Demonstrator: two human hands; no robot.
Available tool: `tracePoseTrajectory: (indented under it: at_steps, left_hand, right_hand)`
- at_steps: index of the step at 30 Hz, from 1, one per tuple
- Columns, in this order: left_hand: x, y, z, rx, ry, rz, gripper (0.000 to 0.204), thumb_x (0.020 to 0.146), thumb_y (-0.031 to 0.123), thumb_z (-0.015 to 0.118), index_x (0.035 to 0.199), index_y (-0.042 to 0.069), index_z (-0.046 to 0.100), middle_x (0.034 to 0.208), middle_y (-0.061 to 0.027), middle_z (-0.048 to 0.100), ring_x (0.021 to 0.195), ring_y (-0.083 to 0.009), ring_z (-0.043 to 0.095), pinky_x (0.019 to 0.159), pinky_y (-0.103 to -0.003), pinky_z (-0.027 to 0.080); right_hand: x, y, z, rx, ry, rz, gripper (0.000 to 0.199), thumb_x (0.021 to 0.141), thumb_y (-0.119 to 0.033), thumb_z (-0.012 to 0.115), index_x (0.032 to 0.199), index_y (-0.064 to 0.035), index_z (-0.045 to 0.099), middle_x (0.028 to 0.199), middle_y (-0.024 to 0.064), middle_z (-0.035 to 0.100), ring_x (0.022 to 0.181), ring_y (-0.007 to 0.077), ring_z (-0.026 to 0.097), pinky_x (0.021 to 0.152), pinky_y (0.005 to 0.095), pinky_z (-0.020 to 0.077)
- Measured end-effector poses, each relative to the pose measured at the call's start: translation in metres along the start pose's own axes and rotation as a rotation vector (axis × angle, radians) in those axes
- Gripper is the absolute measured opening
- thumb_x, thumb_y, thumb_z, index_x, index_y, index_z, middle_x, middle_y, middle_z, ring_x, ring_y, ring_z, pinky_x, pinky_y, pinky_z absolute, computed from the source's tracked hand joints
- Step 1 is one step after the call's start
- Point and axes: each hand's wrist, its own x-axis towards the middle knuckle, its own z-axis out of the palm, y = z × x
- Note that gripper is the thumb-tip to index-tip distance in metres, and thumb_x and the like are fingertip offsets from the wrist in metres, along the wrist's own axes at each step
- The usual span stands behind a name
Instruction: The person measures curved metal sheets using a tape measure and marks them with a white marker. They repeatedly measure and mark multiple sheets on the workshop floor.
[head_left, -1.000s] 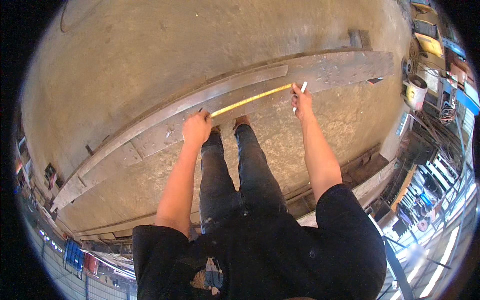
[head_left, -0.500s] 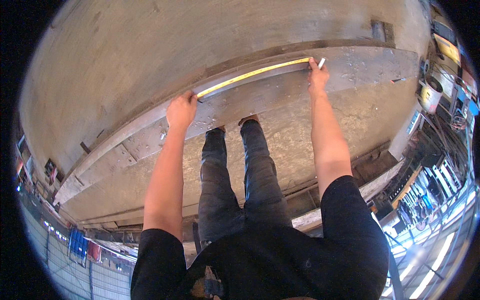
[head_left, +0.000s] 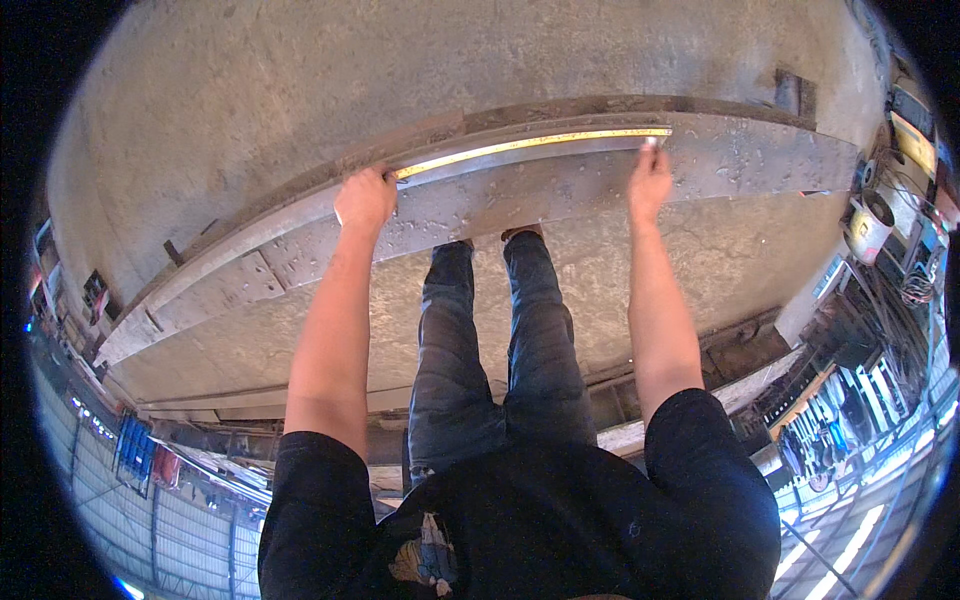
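Note:
A yellow tape measure blade (head_left: 530, 143) lies stretched along a long metal beam (head_left: 510, 195) on the ground. My left hand (head_left: 367, 198) is closed round the tape measure at the blade's left end; the palm hides most of its case. At the other end, my right hand (head_left: 650, 185) is closed just below the blade's tip, apart from it. A small white stick (head_left: 651, 143), chalk-like, pokes out at its fingertips, blurred by motion.
My feet stand at the beam's near edge. A dark metal piece (head_left: 796, 93) lies beyond it at the right. On the far right are a whitish bucket (head_left: 870, 225), cables and a yellow object (head_left: 913, 143). A trough-like strip (head_left: 740, 350) runs behind me.
My right hand has let go of the blade's tip and dropped slightly toward me, with the white stick now upright at its fingertips. The left hand keeps its hold. The view has shifted a little.

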Motion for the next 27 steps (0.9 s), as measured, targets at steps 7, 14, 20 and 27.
tracePoseTrajectory:
  at_steps: [7, 14, 20, 27]
  left_hand:
    - [0.008, 0.007, -0.001, 0.105, 0.008, 0.018, 0.040, 0.092, 0.041, 0.056, 0.108, 0.008, 0.074, 0.105, -0.0206, 0.072, 0.099, -0.0392, 0.070, 0.087, -0.051, 0.055]
    - [0.014, 0.006, -0.002, 0.181, -0.009, 0.036, 0.034, 0.094, 0.029, 0.051, 0.108, 0.009, 0.074, 0.109, -0.0168, 0.073, 0.104, -0.0341, 0.070, 0.084, -0.047, 0.056]
    - [0.014, 0.008, -0.008, 0.175, -0.016, 0.021, 0.034, 0.094, 0.030, 0.050, 0.107, 0.010, 0.075, 0.111, -0.0163, 0.073, 0.105, -0.0340, 0.070, 0.088, -0.047, 0.055]
    - [0.015, 0.008, -0.009, 0.165, -0.050, -0.003, 0.036, 0.096, 0.030, 0.049, 0.110, 0.009, 0.074, 0.114, -0.0164, 0.072, 0.109, -0.0333, 0.069, 0.092, -0.047, 0.054]
  right_hand:
    - [-0.089, -0.067, 0.028, -0.154, -0.361, -0.214, 0.036, 0.099, -0.038, 0.055, 0.115, -0.0067, 0.062, 0.091, 0.0227, 0.070, 0.084, 0.0457, 0.066, 0.071, 0.0534, 0.0506]
    - [-0.096, -0.110, 0.043, -0.297, -0.337, -0.290, 0.029, 0.097, -0.036, 0.058, 0.109, -0.0117, 0.065, 0.086, 0.0207, 0.070, 0.082, 0.0420, 0.068, 0.070, 0.0526, 0.0519]
    - [-0.090, -0.107, 0.049, -0.311, -0.327, -0.327, 0.027, 0.095, -0.036, 0.060, 0.106, -0.0114, 0.066, 0.086, 0.0187, 0.071, 0.082, 0.0401, 0.069, 0.070, 0.0515, 0.0534]
    - [-0.090, -0.106, 0.050, -0.324, -0.331, -0.344, 0.026, 0.095, -0.035, 0.061, 0.101, -0.0104, 0.065, 0.086, 0.0173, 0.071, 0.082, 0.0397, 0.069, 0.071, 0.0507, 0.0537]
